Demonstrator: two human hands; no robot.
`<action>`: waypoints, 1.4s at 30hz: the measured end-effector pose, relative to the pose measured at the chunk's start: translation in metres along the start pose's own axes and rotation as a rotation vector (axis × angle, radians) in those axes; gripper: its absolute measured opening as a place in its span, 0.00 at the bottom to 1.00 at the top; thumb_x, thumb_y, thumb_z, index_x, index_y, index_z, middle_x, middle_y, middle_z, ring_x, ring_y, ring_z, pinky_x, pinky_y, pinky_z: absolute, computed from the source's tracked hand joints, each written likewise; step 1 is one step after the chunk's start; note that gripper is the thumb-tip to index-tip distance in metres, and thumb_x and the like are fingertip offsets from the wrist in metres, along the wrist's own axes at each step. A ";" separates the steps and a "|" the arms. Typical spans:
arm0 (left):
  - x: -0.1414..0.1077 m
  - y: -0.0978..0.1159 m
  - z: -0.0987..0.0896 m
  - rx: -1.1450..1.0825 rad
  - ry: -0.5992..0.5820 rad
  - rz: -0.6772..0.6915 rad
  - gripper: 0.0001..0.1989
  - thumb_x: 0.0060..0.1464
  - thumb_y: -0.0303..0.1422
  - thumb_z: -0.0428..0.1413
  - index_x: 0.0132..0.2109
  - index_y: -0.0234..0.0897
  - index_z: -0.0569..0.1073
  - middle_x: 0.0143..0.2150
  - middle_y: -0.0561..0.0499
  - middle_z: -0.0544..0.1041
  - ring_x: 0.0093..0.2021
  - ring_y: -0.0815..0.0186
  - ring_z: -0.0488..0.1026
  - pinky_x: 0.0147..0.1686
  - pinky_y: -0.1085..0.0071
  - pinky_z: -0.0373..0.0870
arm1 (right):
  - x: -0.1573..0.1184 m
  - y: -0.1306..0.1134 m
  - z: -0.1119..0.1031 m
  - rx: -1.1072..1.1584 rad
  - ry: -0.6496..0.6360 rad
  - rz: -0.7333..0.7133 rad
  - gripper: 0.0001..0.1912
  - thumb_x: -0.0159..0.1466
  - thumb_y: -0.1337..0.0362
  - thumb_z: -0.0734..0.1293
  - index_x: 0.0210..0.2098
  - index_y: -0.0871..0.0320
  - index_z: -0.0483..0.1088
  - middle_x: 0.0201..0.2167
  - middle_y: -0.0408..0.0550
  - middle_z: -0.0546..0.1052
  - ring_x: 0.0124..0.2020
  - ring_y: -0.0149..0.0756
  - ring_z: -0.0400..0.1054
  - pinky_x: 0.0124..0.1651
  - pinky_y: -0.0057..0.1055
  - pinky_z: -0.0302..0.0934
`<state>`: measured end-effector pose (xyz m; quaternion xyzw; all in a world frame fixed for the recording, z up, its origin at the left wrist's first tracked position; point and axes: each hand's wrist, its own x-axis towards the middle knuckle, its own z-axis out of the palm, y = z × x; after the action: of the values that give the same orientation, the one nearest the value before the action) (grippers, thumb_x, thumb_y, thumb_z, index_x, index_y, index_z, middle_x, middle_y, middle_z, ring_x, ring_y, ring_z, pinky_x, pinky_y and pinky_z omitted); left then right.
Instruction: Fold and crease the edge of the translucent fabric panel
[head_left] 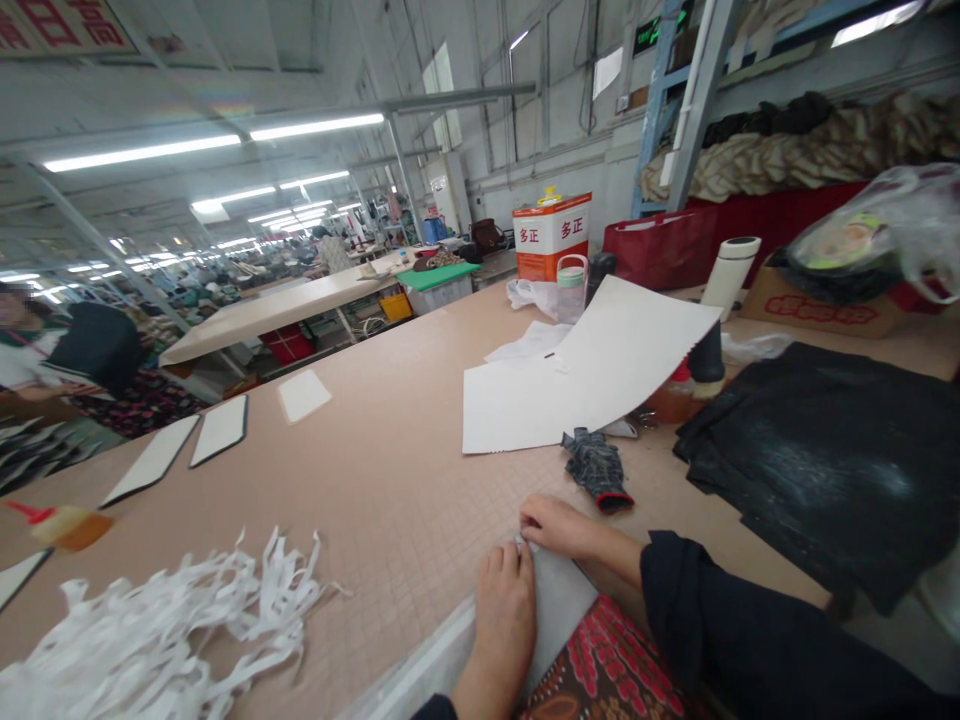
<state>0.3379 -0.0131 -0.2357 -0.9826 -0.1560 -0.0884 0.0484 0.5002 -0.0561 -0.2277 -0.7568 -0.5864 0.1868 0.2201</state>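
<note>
A pale grey sheet lies at the table's near edge, partly over patterned red and brown cloth. My left hand rests along the sheet's left side, its fingers together and closed on the edge. At the sheet's far corner my right hand has its fingers curled in a pinch, almost touching the left fingertips. What lies between the fingertips is mostly hidden. Just beyond my right hand is a dark grey knitted glove with a red cuff. A large white board lies bent upward behind the glove.
White strips are heaped at the left, near a red-tipped glue bottle. Dark-edged white panels lie along the far table edge. Black sheets are stacked at right, by a white flask. A person stands at far left.
</note>
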 end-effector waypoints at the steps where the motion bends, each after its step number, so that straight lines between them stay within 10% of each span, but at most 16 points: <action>1: 0.000 0.000 0.000 -0.006 -0.010 -0.003 0.18 0.52 0.20 0.48 0.50 0.32 0.65 0.40 0.47 0.69 0.38 0.60 0.65 0.36 0.63 0.66 | 0.000 0.000 0.000 -0.007 -0.005 0.003 0.05 0.54 0.68 0.61 0.28 0.58 0.69 0.30 0.47 0.72 0.33 0.34 0.63 0.36 0.27 0.54; 31: -0.002 0.000 0.002 -0.061 -0.010 -0.052 0.17 0.52 0.21 0.48 0.50 0.34 0.66 0.41 0.47 0.70 0.39 0.60 0.66 0.38 0.62 0.66 | -0.007 -0.006 0.006 0.030 0.139 0.062 0.06 0.58 0.72 0.58 0.31 0.58 0.65 0.34 0.46 0.70 0.38 0.33 0.62 0.42 0.27 0.55; 42: -0.001 0.001 0.003 -0.047 -0.003 -0.039 0.19 0.52 0.19 0.46 0.50 0.33 0.65 0.42 0.46 0.70 0.40 0.60 0.66 0.39 0.62 0.65 | 0.001 -0.006 0.010 -0.111 0.008 0.037 0.09 0.55 0.75 0.58 0.32 0.60 0.67 0.34 0.51 0.71 0.37 0.37 0.63 0.40 0.31 0.55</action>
<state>0.3372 -0.0138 -0.2388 -0.9804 -0.1731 -0.0913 0.0232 0.4901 -0.0528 -0.2325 -0.7793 -0.5809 0.1551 0.1765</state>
